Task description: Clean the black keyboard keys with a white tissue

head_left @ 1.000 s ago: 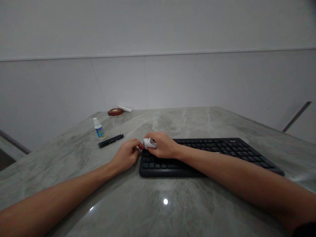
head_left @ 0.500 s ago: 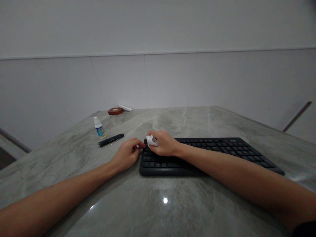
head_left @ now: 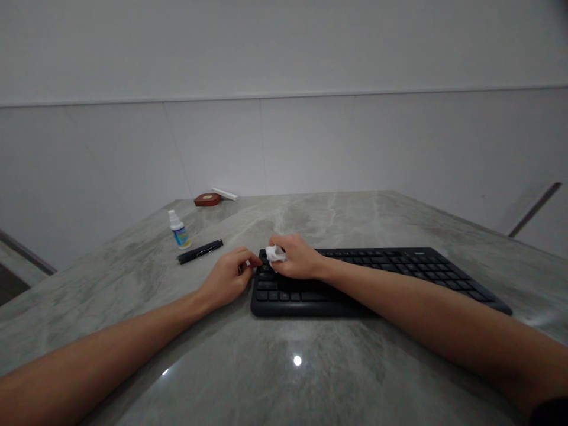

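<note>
A black keyboard (head_left: 412,266) lies on the marbled table, its left end nearest the middle of the view. Over the upper left keys, my right hand (head_left: 296,257) is closed on a crumpled white tissue (head_left: 276,254), which sits against the keys. My left hand (head_left: 231,273) rests at the keyboard's left edge, its curled fingers gripping the upper left corner. The undersides of its fingers are partly hidden. My right forearm passes over the keyboard and covers part of the front keys.
Left of my left hand lie black pens or a similar slim black item (head_left: 199,251). Behind it stands a small white spray bottle (head_left: 179,229) with a blue label. A brown case (head_left: 207,200) and a white flat piece (head_left: 225,194) sit at the table's back edge by the wall.
My right hand has shifted slightly right with the tissue, away from the keyboard's left corner. My left hand and the keyboard stay in place.
</note>
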Demonstrator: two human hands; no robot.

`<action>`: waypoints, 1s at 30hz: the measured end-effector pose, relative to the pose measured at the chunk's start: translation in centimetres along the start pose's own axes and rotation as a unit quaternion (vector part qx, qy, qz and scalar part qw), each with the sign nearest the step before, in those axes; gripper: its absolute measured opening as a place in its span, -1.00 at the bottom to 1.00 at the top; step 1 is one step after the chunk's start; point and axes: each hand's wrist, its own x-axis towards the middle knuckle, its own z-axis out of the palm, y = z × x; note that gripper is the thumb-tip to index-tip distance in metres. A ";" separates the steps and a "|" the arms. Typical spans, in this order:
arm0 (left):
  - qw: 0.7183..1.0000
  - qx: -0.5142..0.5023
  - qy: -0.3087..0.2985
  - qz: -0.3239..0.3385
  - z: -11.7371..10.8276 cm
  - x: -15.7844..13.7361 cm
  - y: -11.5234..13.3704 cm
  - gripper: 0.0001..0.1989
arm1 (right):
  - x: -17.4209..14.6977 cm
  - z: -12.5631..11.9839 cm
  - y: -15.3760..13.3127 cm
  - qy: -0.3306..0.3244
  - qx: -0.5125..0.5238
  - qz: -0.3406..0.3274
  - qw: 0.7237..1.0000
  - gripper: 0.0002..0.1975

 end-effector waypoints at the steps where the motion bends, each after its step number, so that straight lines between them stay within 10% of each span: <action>1: 1.000 0.000 -0.001 -0.001 0.0 0.0 0.0 -0.72 | 0.0 0.0 0.0 -0.011 0.008 -0.012 1.000 -0.91; 30: 1.000 -0.003 -0.014 -0.010 -0.2 0.0 0.1 -0.77 | 0.1 -0.2 0.2 -0.063 0.024 -0.043 0.997 -0.90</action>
